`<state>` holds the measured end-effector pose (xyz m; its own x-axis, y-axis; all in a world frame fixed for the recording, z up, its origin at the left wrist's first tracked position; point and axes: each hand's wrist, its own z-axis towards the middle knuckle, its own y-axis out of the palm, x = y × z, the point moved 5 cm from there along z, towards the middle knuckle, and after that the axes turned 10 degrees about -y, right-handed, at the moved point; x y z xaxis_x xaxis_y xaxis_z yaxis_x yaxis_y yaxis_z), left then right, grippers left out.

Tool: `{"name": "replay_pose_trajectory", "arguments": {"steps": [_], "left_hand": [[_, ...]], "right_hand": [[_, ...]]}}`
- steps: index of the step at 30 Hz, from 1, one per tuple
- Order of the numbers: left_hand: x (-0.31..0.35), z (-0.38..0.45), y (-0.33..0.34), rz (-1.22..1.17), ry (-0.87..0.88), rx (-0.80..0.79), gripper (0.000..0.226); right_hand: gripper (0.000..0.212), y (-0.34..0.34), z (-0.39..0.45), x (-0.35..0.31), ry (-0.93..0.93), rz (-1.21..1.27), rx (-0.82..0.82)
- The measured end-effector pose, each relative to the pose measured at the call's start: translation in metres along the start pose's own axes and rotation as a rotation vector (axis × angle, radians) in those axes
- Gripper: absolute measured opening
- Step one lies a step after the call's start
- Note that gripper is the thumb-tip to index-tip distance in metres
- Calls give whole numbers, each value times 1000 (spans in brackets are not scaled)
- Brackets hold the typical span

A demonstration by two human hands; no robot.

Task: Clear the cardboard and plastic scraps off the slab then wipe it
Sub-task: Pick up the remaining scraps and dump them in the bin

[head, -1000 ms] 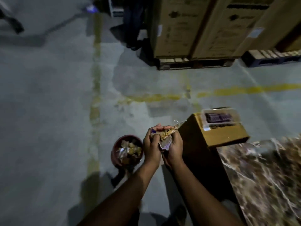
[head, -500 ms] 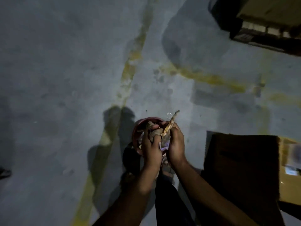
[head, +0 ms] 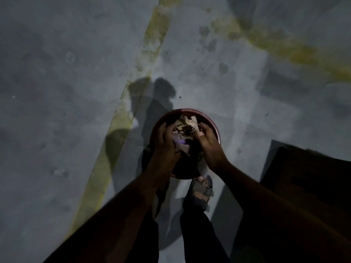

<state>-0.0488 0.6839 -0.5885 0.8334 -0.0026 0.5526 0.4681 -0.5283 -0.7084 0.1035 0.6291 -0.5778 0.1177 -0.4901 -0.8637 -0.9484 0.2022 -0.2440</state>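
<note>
A dark red round bucket (head: 206,116) stands on the concrete floor straight below me. Both my hands are over its mouth. My left hand (head: 166,143) and my right hand (head: 209,147) have parted a little, fingers spread, with a bunch of cardboard and plastic scraps (head: 185,125) between them, in or just above the bucket. In the dim light I cannot see whether the fingers still touch the scraps. The slab is out of view.
A dark cardboard box (head: 311,175) stands at the right, close to my right forearm. My sandalled foot (head: 201,192) is just behind the bucket. Worn yellow floor lines (head: 121,126) cross the grey concrete floor (head: 57,92).
I have leaned over the bucket, so it now lies right under my hands. My hands, clasped on the scraps before, have lowered and drawn apart over the bucket's mouth.
</note>
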Motion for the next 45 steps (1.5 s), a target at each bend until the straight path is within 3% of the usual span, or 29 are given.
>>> {"name": "replay_pose_trajectory", "arguments": {"steps": [4,7,11,14,18,20,23,28,32,36,41,45], "left_hand": [[-16,-8,-13,293,-18,42,77],[-26,-18,-18,318,-57,55,68],[-31,-20,8,209,32,-128,79],[-33,-13,35,434,152,-241,78],[-42,2,58,672,288,-198,73],[-48,10,68,694,350,-186,74],[-63,18,82,735,378,-227,75],[-87,42,102,817,393,-211,84],[-93,54,118,823,358,-339,88],[-75,58,105,894,246,-504,85],[-49,35,68,715,317,-289,84],[-20,11,28,707,257,-186,81]], "right_hand": [[58,-20,-12,8,-11,-195,47],[56,-25,-24,15,-40,-383,23],[68,-4,-21,32,-1,-573,-196],[92,17,-5,51,-82,-808,-396],[112,22,19,79,-155,-1114,-604],[103,18,29,86,-225,-1200,-613],[91,23,41,99,-267,-1243,-634],[99,39,60,118,-225,-1310,-652],[105,48,67,124,-212,-1384,-684],[97,42,69,116,-215,-1315,-685],[89,32,55,86,-197,-1221,-643],[86,21,30,39,-231,-1105,-511]]}}
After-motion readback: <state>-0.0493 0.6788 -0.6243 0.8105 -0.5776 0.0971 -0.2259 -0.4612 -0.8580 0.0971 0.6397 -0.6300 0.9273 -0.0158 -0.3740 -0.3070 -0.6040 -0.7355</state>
